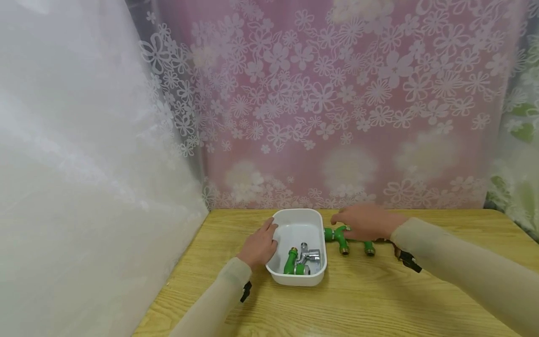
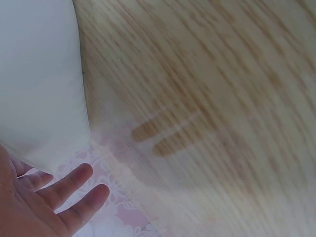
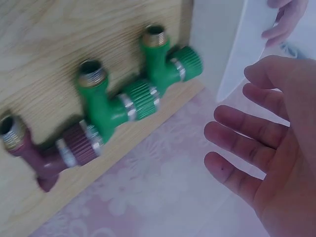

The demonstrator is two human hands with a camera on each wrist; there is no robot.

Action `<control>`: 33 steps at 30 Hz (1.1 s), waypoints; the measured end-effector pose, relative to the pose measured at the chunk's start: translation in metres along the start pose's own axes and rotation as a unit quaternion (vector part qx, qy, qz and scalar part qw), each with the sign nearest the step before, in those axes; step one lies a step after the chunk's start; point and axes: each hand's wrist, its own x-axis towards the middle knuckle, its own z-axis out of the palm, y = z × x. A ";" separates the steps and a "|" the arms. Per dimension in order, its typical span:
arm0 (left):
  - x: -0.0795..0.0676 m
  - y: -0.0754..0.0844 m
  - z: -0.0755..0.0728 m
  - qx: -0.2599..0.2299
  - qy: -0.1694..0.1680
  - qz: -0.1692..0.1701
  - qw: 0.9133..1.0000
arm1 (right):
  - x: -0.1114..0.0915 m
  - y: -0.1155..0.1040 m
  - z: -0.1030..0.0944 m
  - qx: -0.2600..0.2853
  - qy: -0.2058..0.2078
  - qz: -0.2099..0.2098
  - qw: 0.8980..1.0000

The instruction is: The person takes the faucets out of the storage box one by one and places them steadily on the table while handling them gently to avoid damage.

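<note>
My left hand touches the left rim of a white plastic tub, its fingers extended over the edge. Within the tub lie a green pipe fitting and a chrome pipe fitting. Just right of the tub, my right hand hovers over a row of fittings with its fingers loosely spread and nothing in them. In the right wrist view this row shows a green fitting nearest the tub, another green fitting, and a maroon fitting, each with a threaded brass end.
Everything stands on a wood-grain table. A pink flowered curtain hangs behind its far edge, and a white sheet runs down the left side. Dark wrist straps show on both arms.
</note>
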 end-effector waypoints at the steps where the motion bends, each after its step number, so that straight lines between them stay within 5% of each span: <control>1: 0.000 0.000 0.000 0.001 -0.002 -0.001 1.000 | 0.003 -0.004 -0.001 0.003 -0.007 0.002 1.000; 14: -0.002 0.002 -0.007 0.004 -0.005 -0.005 1.000 | 0.034 -0.050 -0.022 -0.006 -0.051 -0.014 0.999; 33: -0.001 -0.001 -0.003 0.013 0.006 0.007 1.000 | 0.076 -0.104 -0.004 -0.005 -0.128 -0.054 0.990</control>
